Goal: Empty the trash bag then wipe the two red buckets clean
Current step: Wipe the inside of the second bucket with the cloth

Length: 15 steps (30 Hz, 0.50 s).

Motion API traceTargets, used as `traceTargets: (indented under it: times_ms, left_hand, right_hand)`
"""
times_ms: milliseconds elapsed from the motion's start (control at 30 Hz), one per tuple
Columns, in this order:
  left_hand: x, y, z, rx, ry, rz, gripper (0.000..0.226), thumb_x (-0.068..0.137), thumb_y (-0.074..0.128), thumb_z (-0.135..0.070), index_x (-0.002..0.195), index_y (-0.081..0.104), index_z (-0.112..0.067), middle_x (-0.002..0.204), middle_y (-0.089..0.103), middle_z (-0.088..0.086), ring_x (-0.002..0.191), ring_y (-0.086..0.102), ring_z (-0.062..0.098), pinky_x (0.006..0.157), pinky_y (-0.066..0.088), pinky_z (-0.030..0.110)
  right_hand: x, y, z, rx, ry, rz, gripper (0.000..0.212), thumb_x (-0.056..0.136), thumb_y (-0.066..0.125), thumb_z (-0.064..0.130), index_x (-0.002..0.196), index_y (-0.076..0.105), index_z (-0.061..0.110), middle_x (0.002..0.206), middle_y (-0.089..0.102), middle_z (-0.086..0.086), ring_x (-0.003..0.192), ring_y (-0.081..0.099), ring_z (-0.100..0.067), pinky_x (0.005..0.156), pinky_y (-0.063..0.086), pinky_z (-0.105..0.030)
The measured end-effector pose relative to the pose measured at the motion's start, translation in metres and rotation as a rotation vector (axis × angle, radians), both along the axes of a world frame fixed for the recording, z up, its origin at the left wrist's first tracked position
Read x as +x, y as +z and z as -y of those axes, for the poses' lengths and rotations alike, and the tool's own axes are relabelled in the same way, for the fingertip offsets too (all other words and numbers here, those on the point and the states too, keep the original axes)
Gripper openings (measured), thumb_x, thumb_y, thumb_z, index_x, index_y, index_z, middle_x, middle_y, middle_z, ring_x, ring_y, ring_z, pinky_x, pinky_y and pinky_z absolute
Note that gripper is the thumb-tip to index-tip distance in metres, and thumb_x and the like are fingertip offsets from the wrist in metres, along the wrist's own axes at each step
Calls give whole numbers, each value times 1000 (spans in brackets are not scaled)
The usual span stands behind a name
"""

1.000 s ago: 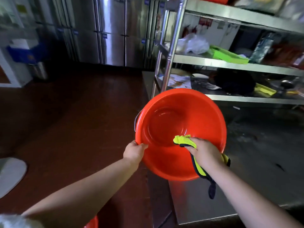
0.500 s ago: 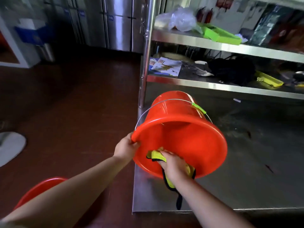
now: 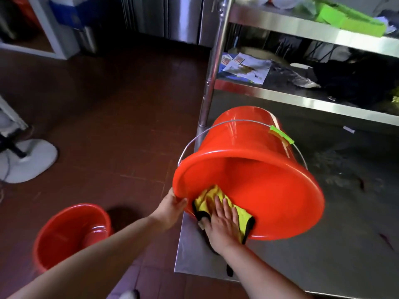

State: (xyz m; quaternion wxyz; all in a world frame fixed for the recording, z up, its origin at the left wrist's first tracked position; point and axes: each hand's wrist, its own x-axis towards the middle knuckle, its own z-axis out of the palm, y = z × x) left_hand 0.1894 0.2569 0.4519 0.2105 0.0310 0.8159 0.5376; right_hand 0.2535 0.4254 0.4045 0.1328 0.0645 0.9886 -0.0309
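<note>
A red bucket (image 3: 254, 169) lies tilted on its side over the steel table, mouth toward me, its wire handle with a green grip lying across the top. My left hand (image 3: 172, 209) grips the rim at the lower left. My right hand (image 3: 220, 223) presses flat, fingers straight, on a yellow cloth with black edging (image 3: 209, 197) against the inner wall near the rim. A second red bucket (image 3: 69, 234) stands upright on the floor at the lower left.
The steel table (image 3: 323, 266) runs right and forward, with a steel shelf rack (image 3: 302, 100) above holding papers, dark bags and green trays. A white fan base (image 3: 30, 160) sits on the brown tile floor at left. Steel cabinets stand at the back.
The bucket has tipped further onto its side, mouth facing down toward me. My right hand has flattened on the cloth at the inner rim. The view dropped, showing the second bucket.
</note>
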Motion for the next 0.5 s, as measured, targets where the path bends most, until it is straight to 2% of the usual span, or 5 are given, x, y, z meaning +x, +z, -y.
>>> traceTargets:
  times_ms: [133, 267, 333, 400, 500]
  left_hand:
    - [-18, 2, 9, -59, -147, -88, 38, 91, 55, -10, 126, 42, -4, 112, 55, 9, 110, 55, 28, 97, 43, 39]
    - [-46, 9, 20, -80, -248, -147, 37, 89, 55, -16, 123, 42, -9, 111, 58, 7, 105, 56, 21, 95, 43, 39]
    - [-64, 12, 23, -111, -296, -169, 45, 89, 54, -24, 128, 38, -9, 110, 60, 8, 103, 58, 21, 94, 44, 39]
    - [-79, 15, 25, -170, -333, -202, 51, 89, 53, -28, 131, 33, -8, 104, 62, 9, 97, 60, 22, 90, 46, 39]
    - [-90, 8, 29, -140, -315, -279, 33, 88, 57, -24, 113, 39, -12, 86, 62, 5, 81, 61, 20, 80, 50, 38]
  right_hand:
    - [-44, 1, -12, -34, -156, -10, 59, 97, 20, 50, 150, 14, 24, 159, 2, 2, 145, -9, -19, 116, -5, -42]
    - [-96, 1, -43, -21, -244, 54, 58, 98, 18, 50, 151, 11, 27, 159, -1, -2, 145, -5, -22, 116, -5, -42]
    - [-118, 2, -60, -6, -275, 54, 60, 98, 18, 50, 151, 1, 26, 159, -4, -3, 146, -3, -23, 116, -4, -41]
    - [-136, 3, -74, 19, -312, 58, 62, 97, 17, 51, 151, 2, 23, 159, 0, -5, 146, 0, -24, 117, -3, -42]
    - [-151, 1, -80, 78, -355, 45, 66, 94, 14, 56, 150, 13, 20, 157, 13, -7, 144, 5, -26, 116, -3, -45]
